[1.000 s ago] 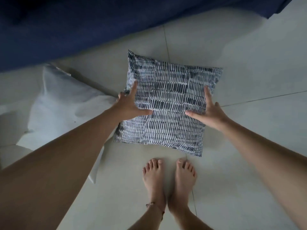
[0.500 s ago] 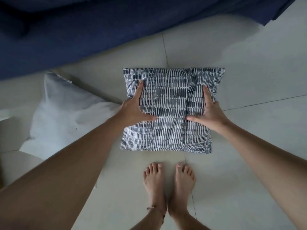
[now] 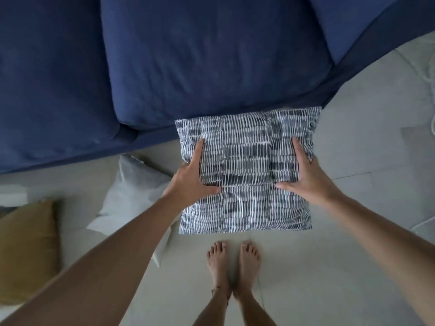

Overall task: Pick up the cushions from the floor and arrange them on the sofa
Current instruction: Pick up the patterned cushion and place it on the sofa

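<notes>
Together, our left hand (image 3: 190, 182) and right hand (image 3: 306, 177) clasp the patterned cushion (image 3: 247, 170); sofa (image 3: 188, 55) at twelve, grey cushion (image 3: 131, 194) at nine.

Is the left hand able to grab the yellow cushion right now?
Probably not yet: the left hand and right hand both grip the patterned cushion. The yellow cushion lies uncovered on the floor.

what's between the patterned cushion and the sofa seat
Nothing visible. Both hands, left hand and right hand, hold the patterned cushion just in front of the sofa, whose seat is bare.
</notes>
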